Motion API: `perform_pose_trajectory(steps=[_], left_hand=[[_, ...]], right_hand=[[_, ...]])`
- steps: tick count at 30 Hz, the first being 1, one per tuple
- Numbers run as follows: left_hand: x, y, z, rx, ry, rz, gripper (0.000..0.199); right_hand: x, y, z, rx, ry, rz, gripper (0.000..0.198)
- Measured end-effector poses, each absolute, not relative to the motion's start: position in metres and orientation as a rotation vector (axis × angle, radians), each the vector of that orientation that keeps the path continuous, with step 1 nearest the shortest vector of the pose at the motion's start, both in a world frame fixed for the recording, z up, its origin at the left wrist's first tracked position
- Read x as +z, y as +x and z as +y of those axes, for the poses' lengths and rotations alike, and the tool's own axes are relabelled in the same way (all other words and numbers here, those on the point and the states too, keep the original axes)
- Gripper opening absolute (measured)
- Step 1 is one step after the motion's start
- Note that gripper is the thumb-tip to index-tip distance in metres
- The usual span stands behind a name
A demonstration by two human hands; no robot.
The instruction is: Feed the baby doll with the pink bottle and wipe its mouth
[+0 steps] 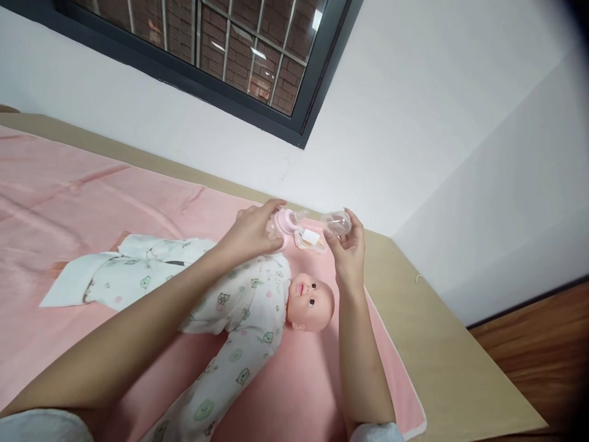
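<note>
My left hand [256, 227] is closed around a baby bottle [285, 221] with a pink collar, its clear teat pointing right. My right hand [350, 253] grips a clear, domed bottle cap [338, 223] between thumb and fingers, apart from the teat. Between the hands is a small clear packet [311, 237] with a white label; whether it lies on the blanket I cannot tell. Just below them a baby doll [311, 304] lies on its back in white printed clothes, its head to the right. My left forearm crosses above its body.
A pink blanket [59, 178] with some creases covers much of the wooden tabletop [414, 325]. White walls [405, 110] rise behind and to the right, and a dark-framed window [299, 123] with bars is at the back. Brown wood [538, 331] shows at the lower right.
</note>
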State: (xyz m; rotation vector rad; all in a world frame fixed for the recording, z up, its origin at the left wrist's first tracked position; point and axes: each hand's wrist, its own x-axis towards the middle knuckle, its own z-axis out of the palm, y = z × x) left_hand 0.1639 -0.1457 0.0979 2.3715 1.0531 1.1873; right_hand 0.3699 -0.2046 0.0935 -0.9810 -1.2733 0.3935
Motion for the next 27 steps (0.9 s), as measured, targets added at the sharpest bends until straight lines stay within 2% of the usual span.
perform_pose_trajectory(steps=[12,20,24,27], left_hand=[[0.095,0.18,-0.171,1.17,2.516,1.009,0.061],[0.096,0.181,-0.173,1.221,2.536,0.964,0.065],[0.101,0.178,-0.181,1.266,2.565,0.91,0.065],[0.111,0.168,-0.195,1.292,2.533,0.844,0.051]], right_hand=[[0.091,0.335,-0.221,0.475,-0.991,-1.414,0.061],[0.089,0.32,-0.223,0.653,-0.929,-1.374,0.095],[0.09,0.326,-0.221,0.549,-0.947,-1.355,0.098],[0.086,0.348,-0.209,0.43,-1.005,-1.309,0.099]])
